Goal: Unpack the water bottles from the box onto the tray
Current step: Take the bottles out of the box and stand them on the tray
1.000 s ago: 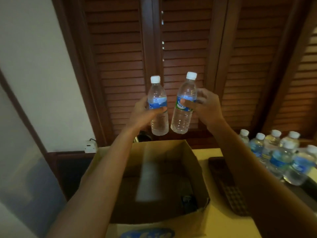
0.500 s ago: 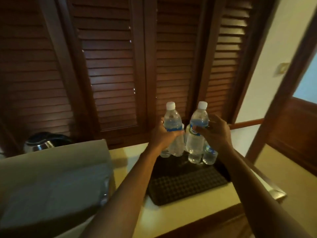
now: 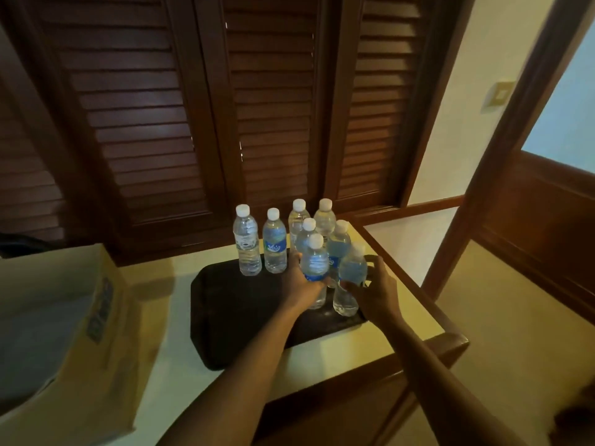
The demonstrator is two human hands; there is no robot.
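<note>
Both hands are on the dark tray (image 3: 238,320), each wrapped around one water bottle. The left hand (image 3: 301,286) grips the nearer-left bottle (image 3: 315,263) around its lower body, fingers curled round it below the blue label. The right hand (image 3: 375,289) grips the bottle beside it (image 3: 351,275), thumb and fingers curled around its middle; this bottle leans slightly to the right. The bases of both held bottles sit at or just above the tray's front right part; contact cannot be confirmed.

Six further bottles stand upright at the back of the tray. Two stand side by side at the left: a clear-labelled one (image 3: 247,244) and one with a blue label (image 3: 274,244). Four more cluster behind the held pair: two at the very rear (image 3: 297,217) (image 3: 324,217) and two just in front of them (image 3: 307,235) (image 3: 338,244). All have white caps.

The tray lies on a pale yellow surface (image 3: 335,352) with a wooden edge. The cardboard box (image 3: 96,317) stands on the same surface at the left, well apart from the bottles; its interior is not visible from this angle. Dark louvred wooden shutters (image 3: 154,123) run behind the surface.
</note>
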